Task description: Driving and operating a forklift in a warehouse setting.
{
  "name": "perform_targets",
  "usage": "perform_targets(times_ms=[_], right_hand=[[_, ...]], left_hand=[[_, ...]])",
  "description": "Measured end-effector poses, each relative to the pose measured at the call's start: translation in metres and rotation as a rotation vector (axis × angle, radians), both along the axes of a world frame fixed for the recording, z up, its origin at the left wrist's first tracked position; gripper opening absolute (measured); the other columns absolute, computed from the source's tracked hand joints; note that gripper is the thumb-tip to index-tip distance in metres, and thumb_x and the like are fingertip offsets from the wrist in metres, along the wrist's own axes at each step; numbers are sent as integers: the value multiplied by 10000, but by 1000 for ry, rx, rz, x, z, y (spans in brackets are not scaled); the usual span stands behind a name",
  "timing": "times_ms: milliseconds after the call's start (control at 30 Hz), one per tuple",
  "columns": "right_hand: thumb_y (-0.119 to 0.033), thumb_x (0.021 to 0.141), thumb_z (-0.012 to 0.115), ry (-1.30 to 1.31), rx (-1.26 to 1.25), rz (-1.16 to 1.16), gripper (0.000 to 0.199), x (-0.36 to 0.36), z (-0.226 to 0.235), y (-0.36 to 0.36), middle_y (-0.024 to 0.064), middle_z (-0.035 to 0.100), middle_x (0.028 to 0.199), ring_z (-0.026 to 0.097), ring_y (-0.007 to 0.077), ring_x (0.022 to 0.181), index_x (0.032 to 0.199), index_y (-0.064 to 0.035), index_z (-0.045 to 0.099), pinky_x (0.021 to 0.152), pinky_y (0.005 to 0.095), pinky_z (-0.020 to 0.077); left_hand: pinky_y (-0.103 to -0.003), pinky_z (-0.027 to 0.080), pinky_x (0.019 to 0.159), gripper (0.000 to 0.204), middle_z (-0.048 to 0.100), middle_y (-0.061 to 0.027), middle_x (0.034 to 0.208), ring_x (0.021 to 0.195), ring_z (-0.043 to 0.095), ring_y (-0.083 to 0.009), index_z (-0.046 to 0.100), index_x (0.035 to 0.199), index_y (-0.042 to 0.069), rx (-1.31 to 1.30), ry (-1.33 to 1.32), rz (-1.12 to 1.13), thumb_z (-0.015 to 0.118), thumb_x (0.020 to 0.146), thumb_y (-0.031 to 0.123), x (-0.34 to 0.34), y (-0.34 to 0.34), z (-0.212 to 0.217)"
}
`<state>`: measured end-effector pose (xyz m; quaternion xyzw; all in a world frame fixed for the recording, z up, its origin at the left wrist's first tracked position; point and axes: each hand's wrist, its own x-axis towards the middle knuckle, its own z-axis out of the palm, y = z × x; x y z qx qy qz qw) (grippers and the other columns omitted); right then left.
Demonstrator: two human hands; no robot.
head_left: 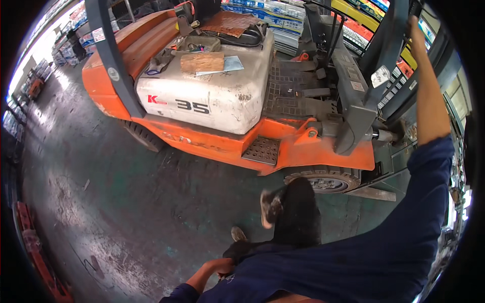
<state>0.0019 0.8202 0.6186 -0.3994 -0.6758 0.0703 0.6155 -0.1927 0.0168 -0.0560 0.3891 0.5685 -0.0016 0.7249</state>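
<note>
At the far left we see a red metal beam (31, 237) along the edge of the dark, scuffed floor (126, 202). Next comes a rear tyre (141, 135), tucked under the orange forklift (202, 151), which stands side-on in front of us. On its scratched white cover (222, 93) lies a brown block (202, 62), with a pale blue sheet (232, 63) just beside it, and behind them a brown slatted mat (230, 22) rests on the dark seat. Below, our left hand (220, 265) is down by our dark trousers, fingers curled, but we cannot tell whether it holds anything. Our two worn shoes (268, 208) show further right, short of the perforated step (261, 150), and one black-clad knee bends in front of the front tyre (328, 181). Above that tyre we see pedals (316, 92) over a dark ridged footwell, then a round whitish lamp (380, 76). At the far right our right hand (415, 28) is raised beside the forklift's dark front post (391, 35); it is too small there for us to tell whether it grips a bar
</note>
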Motion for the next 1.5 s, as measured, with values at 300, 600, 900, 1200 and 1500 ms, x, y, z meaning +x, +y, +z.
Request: perform_targets(times_ms=[300,600,900,1200,1500], right_hand=[[-669,1003,515,562,-310,163,786,-42,-61,25,122,665,1308,660,231,1124,1417,-3,567,1037,355,486],[-453,1059,492,666,-148,21,449,25,-76,15,97,667,1021,629,222,873,1205,-46,614,801,355,524],[-407,987,470,622,-375,-207,444,-11,-77,-53,108,568,930,556,261,910,1069,10,601,983,425,445],[-359,1064,405,585,-572,-654,499,-18,-141,-5,137,635,1191,597,282,1119,1322,42,552,1136,458,382],[-313,1028,482,644,-1065,-655,399,-236,-277,230,135,645,1102,611,268,1034,1229,16,584,1022,437,438]], left_hand=[[-544,506,793,227,693,-263,987,928,664,-466,686,957,-5,735,259,-166,561,922,181,-306,236,77],[-533,545,892,295,680,-267,1118,1023,665,-466,667,1162,43,1651,775,301,615,951,242,-545,818,380],[-577,312,1183,551,434,-160,1575,1444,411,-350,437,1536,110,940,1283,276,470,1038,343,-661,976,308],[-583,238,1217,557,339,-150,1647,1522,300,-323,401,1562,127,681,1156,162,411,1051,346,-650,1006,338],[-643,314,1129,636,392,-170,1573,1493,322,-368,420,1553,152,747,1035,-219,570,954,304,-722,999,295]])
